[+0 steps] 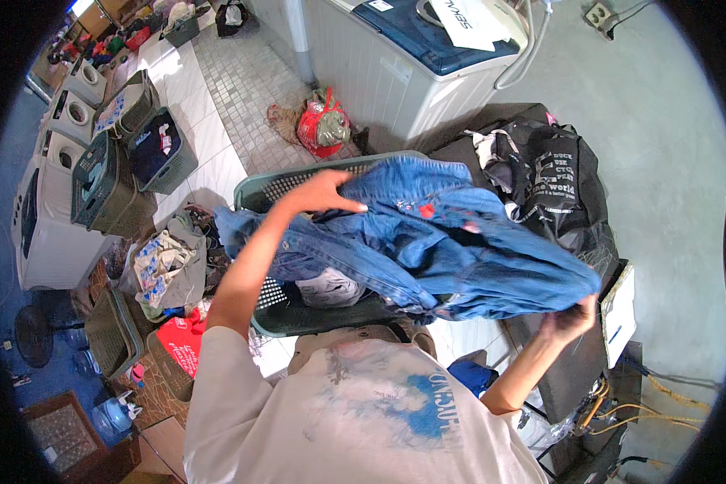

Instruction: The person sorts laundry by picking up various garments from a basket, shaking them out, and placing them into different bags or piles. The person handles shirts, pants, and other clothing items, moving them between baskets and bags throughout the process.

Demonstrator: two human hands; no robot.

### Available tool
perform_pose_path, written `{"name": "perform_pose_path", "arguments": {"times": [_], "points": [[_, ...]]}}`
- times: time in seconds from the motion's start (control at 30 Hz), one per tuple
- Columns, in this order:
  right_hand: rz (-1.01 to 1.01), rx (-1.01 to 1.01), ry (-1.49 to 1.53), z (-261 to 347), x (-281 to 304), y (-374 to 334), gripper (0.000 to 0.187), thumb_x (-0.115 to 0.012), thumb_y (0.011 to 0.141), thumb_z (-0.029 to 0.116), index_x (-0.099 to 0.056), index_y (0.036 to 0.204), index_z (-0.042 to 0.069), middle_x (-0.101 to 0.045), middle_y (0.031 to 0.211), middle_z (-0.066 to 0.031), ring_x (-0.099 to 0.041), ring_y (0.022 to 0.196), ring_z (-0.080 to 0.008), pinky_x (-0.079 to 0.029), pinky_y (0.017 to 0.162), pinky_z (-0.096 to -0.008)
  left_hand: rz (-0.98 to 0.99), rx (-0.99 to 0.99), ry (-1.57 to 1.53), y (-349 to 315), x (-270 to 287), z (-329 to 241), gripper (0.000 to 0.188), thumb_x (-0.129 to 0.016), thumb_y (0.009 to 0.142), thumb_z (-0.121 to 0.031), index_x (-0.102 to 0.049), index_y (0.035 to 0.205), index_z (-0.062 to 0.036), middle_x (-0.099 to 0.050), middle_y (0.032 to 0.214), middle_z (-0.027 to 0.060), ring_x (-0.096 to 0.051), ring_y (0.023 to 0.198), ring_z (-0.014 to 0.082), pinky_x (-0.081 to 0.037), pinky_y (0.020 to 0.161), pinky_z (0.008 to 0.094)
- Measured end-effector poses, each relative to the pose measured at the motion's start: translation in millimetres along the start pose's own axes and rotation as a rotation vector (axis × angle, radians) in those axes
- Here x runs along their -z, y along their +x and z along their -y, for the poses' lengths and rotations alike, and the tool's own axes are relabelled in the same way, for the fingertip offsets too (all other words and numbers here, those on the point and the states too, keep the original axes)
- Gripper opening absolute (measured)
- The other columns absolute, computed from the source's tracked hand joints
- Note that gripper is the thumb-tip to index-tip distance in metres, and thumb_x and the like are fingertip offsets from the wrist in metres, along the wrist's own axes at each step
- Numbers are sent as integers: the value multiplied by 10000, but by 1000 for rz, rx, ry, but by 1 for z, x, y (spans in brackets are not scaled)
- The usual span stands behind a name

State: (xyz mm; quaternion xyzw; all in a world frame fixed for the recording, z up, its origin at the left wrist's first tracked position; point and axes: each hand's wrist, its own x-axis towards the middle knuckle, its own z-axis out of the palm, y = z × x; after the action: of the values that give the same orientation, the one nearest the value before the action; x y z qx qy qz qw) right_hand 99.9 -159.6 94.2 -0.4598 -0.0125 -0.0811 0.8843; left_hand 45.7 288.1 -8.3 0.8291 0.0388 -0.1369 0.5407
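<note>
A blue denim garment [476, 250] with small red flower embroidery is stretched across a grey-green laundry basket [286, 328] in front of me. My right hand [571, 319] grips its far right end, fingers closed around the cloth. Over the basket's left part, my left hand [327, 192] has its thumb and fingers apart, close to the upper edge of the denim; whether it touches the cloth is hard to tell. Below the garment, a white-and-grey cloth [331, 289] lies inside the basket. The denim covers most of the basket's contents.
A washing machine [411, 81] stands beyond the basket, a red bag [323, 127] at its foot. Black bags [557, 177] sit to the right. At left are stacked baskets [109, 185], a sack of clothes [169, 266] and several white machines [44, 218]. Cables [645, 415] hang lower right.
</note>
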Motion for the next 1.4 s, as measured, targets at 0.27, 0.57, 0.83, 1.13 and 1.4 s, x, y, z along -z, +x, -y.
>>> {"name": "perform_pose_path", "arguments": {"times": [0.27, 0.57, 0.83, 1.13, 1.4], "points": [[-103, 50, 272, 58, 44, 79, 300, -528, 760, 161, -590, 964, -52, -615, 1027, -177, -591, 951, -307, -440, 898, -462, -500, -516, 507, -88, 93, -165, 410, -773, 624, -158, -628, 966, 16, -659, 911, 134, -631, 827, 197, -464, 769, 304], [274, -207, -90, 28, -65, 62, 315, -542, 724, 92, -569, 1021, -9, -620, 987, -123, -592, 932, -245, -452, 861, -347, -873, -808, 482, -144, 82, -265, 315, -775, 637, -86, -659, 920, -10, -674, 833, 98, -650, 764, 138, -502, 703, 261], [709, 275, -925, 1, -187, -18, 346, -653, 813, 222, -540, 1036, -17, -593, 937, -82, -567, 863, -160, -449, 753, -297, -1435, -938, 725, -132, 88, -345, 155, -641, 651, -95, -637, 747, 27, -601, 607, 168, -619, 536, 222, -453, 507, 290], [1049, 268, -1056, -70, -232, -115, 299, -625, 824, 264, -575, 905, -20, -608, 827, -204, -602, 688, -362, -464, 601, -425, -1579, -602, 877, -138, 89, -347, 175, -589, 611, -130, -600, 671, 34, -571, 610, 212, -586, 573, 346, -449, 534, 366], [812, -58, -162, -20, -213, -26, 169, -593, 824, 134, -596, 927, -1, -592, 851, -3, -501, 777, -66, -378, 735, -201, -1324, -251, 508, -198, 155, -259, 372, -675, 706, -347, -681, 883, -21, -662, 720, 57, -606, 649, 93, -470, 626, 264]]}}
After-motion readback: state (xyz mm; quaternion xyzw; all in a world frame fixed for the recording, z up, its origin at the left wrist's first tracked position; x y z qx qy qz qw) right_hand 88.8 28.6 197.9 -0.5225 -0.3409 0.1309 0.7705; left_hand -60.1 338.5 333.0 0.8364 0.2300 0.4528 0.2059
